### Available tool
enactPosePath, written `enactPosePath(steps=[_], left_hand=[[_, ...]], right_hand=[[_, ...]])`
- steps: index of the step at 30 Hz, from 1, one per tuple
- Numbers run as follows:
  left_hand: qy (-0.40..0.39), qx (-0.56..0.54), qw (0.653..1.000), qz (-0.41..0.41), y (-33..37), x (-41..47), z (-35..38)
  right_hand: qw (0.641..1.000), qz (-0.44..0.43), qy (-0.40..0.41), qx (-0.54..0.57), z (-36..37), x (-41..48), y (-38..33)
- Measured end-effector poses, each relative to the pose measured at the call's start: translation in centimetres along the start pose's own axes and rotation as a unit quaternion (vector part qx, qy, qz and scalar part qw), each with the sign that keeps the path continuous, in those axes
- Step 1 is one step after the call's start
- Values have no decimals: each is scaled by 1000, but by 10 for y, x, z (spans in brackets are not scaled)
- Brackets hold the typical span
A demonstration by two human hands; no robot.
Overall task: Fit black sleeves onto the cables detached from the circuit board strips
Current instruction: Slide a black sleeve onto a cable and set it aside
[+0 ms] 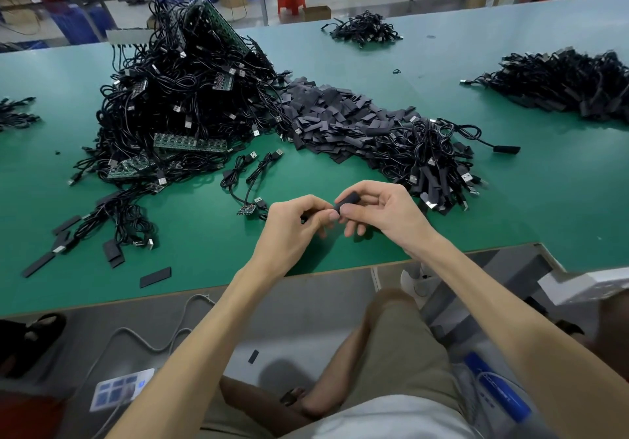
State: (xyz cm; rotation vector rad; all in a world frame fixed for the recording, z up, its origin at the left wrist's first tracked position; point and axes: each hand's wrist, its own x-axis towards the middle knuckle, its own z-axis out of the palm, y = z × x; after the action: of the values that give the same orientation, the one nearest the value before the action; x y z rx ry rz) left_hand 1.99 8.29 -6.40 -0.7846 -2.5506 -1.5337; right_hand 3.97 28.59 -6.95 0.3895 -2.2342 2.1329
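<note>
A black sleeve [347, 200] is held above the near part of the green counter [204, 241], pinched between the thumb and curled fingers of the right hand [381, 212]. Its left end is met by the fingertips of the left hand [292, 230], whose fingers are curled round a dark piece [304, 216]; so much of that piece is hidden that it cannot be told whether it is a cable end. Just left of the sleeve, two loose cables [250, 173] are laid on the counter, with a small circuit board [245, 209] at their near end. Beyond the sleeve, a broad pile of flat sleeves [330, 111] is spread. Beyond and to the right of the sleeve, a bundle of sleeved cables [435, 159] is heaped. Beyond and to the left of it, a tall heap of tangled cables [177, 98] is seen, with green circuit board strips [190, 142] caught in it. Far to the right of the sleeve, another cable pile [565, 81] is laid. Near and to the left of the sleeve, a single flat sleeve [155, 277] is left by the counter's edge.
</note>
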Motion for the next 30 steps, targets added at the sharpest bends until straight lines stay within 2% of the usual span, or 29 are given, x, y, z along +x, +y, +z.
enactPosePath(steps=[16,30], left_hand=[[-9,-32,999,-22,1,3,-1],[-39,-17,998,-52,3,4,0]], right_hand=[[999,13,-26,18,2,-5,-9],[998,19,-45,35,6,-6,-8]])
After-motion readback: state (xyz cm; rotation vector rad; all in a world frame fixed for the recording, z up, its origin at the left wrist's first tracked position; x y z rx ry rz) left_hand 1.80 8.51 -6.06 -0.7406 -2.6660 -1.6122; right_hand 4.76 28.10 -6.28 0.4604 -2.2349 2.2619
